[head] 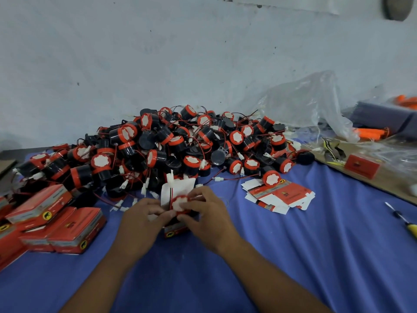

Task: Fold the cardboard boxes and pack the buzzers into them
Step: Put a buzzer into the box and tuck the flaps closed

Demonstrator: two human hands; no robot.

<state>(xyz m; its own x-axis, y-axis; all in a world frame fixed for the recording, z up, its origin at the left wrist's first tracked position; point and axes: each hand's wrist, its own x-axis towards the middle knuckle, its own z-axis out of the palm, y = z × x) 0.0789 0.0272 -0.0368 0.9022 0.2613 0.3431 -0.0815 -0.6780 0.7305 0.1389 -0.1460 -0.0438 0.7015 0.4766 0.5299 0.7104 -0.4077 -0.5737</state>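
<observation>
1. forearms angled inward over the blue cloth (304, 245), hands nearly touching.
2. left hand (144, 219) gripped the small red cardboard box (176, 230).
3. right hand (204, 213) pinched the round red-rimmed buzzer (179, 203) at its open top.

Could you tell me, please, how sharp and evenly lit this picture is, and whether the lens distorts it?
Head view: soft, even light, no hard shadows on the blue cloth; head view: the left hand on the box and the right hand on the buzzer look slightly smeared; head view: wide-angle stretching shows toward the corners.
</observation>
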